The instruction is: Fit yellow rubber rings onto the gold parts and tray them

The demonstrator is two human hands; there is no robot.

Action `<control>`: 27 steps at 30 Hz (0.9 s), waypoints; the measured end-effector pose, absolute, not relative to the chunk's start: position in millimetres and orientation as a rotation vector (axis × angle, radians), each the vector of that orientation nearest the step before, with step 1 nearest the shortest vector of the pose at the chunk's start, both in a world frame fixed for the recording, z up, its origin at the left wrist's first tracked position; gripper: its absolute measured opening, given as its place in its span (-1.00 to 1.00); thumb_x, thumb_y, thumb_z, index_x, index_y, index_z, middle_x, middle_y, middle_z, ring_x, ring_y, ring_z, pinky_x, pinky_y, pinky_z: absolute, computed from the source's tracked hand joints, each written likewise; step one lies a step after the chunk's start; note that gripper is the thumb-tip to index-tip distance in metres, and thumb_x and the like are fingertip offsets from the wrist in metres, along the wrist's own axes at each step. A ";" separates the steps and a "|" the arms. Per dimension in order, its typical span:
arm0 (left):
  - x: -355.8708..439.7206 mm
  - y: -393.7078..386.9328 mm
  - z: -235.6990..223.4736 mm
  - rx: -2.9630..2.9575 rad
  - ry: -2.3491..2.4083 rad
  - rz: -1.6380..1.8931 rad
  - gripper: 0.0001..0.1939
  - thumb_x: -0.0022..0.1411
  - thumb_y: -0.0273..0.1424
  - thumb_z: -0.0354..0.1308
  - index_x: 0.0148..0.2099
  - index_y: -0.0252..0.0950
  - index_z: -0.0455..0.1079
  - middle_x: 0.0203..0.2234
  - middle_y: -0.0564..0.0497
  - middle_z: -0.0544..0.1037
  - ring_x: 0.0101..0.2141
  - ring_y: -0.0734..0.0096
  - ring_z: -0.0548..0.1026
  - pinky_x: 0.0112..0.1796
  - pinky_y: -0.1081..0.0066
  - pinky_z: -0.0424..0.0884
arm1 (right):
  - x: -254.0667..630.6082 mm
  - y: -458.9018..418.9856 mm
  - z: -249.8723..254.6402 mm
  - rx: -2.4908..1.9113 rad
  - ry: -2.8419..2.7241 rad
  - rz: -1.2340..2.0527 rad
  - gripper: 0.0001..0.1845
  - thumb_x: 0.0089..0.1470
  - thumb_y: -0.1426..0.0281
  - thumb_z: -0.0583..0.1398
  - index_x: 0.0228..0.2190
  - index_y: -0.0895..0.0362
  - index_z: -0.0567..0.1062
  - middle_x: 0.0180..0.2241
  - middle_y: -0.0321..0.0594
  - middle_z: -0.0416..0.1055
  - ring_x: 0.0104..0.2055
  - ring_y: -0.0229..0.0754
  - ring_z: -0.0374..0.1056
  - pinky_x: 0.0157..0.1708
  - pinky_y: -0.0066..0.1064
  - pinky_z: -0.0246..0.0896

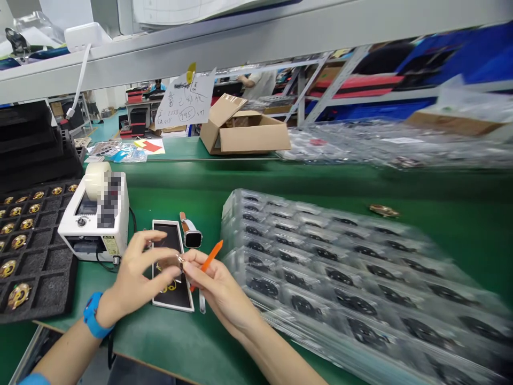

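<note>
Apparently at close handwork above the white-rimmed tray (pixel 173 307), holding a small metallic part (pixel 180 261) and an orange stick (pixel 213 255) pinched in the right hand (pixel 212 278), curving the left hand (pixel 136 272) alongside (clamped or not, can't tell), likely needing steadiness next.

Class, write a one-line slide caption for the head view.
A right hand holding an orange stick meets the left hand at a small shiny part.
</note>
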State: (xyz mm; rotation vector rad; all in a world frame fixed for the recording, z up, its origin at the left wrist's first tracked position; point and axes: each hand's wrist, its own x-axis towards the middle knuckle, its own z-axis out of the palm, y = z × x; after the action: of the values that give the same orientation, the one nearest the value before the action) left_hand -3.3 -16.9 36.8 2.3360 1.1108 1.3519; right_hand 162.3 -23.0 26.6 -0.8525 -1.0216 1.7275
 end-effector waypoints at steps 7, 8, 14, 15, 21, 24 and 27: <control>-2.9 -19.4 23.9 2.476 0.701 1.183 -0.61 0.01 -0.16 0.30 -0.11 -0.19 0.46 -0.05 -0.16 0.51 0.02 0.09 0.43 0.14 -0.04 0.12 | 152.4 -52.6 9.4 -0.756 -0.828 1.949 -0.61 -0.22 0.10 0.36 -0.53 0.12 0.40 -0.55 -0.33 0.18 -0.53 -0.32 0.02 -0.47 -0.45 0.00; -4.1 -21.4 24.5 2.456 0.663 1.192 -0.57 -0.01 -0.15 0.31 -0.09 -0.19 0.45 -0.06 -0.17 0.52 0.00 0.09 0.45 0.14 -0.04 0.13 | 153.7 -56.8 8.9 -0.761 -0.827 1.950 -0.60 -0.22 0.08 0.35 -0.53 0.12 0.40 -0.55 -0.33 0.17 -0.54 -0.33 -0.03 -0.50 -0.45 -0.04; -24.3 -33.4 28.5 2.326 0.831 1.224 -0.69 0.21 -0.40 0.14 0.02 -0.26 0.39 -0.08 -0.21 0.54 -0.07 0.22 0.51 -0.06 0.20 0.43 | 179.9 -36.4 43.9 -0.838 -1.101 1.832 -0.58 -0.18 0.04 0.32 -0.58 0.13 0.39 -0.58 -0.33 0.14 -0.56 -0.35 -0.09 -0.56 -0.48 -0.12; -29.8 -35.7 26.3 2.313 0.933 1.215 -0.76 0.24 -0.44 0.10 -0.04 -0.27 0.42 -0.12 -0.19 0.56 -0.11 0.25 0.53 -0.12 0.25 0.47 | 184.9 -21.4 52.5 -0.895 -1.231 1.774 -0.59 -0.16 0.03 0.31 -0.57 0.12 0.40 -0.59 -0.33 0.17 -0.56 -0.34 -0.06 -0.56 -0.47 -0.10; -53.7 -56.2 10.2 2.301 1.089 1.121 -0.84 0.24 -0.55 0.05 -0.22 -0.30 0.45 -0.30 -0.10 0.60 -0.27 0.36 0.55 -0.26 0.40 0.47 | 188.8 104.1 72.0 -1.603 -2.206 0.604 -0.82 0.03 0.36 0.19 -0.56 0.13 0.49 -0.54 -0.24 0.40 -0.45 -0.20 0.28 -0.42 -0.42 0.10; -58.6 -63.9 9.5 2.318 1.100 1.115 -0.82 0.24 -0.57 0.04 -0.18 -0.29 0.43 -0.27 -0.10 0.60 -0.24 0.35 0.55 -0.22 0.40 0.46 | 178.8 144.9 63.2 -1.717 -2.209 0.276 -0.83 0.08 0.45 0.13 -0.39 0.20 0.54 -0.34 -0.01 0.44 -0.19 0.01 0.32 -0.34 -0.34 0.11; -65.0 -68.1 12.7 2.335 1.153 1.083 -0.81 0.24 -0.56 0.04 -0.16 -0.27 0.43 -0.25 -0.09 0.59 -0.23 0.34 0.54 -0.21 0.38 0.46 | 171.0 154.3 53.7 -1.746 -2.234 0.078 -0.74 0.12 0.46 0.08 -0.24 0.29 0.52 -0.17 0.18 0.39 -0.03 0.15 0.25 -0.29 -0.27 0.14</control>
State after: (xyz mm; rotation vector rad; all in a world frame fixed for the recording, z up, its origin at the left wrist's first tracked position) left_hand -65.0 -68.1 12.7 2.3354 1.1530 1.0828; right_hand 171.0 154.3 53.7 -1.7460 -2.2337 0.0779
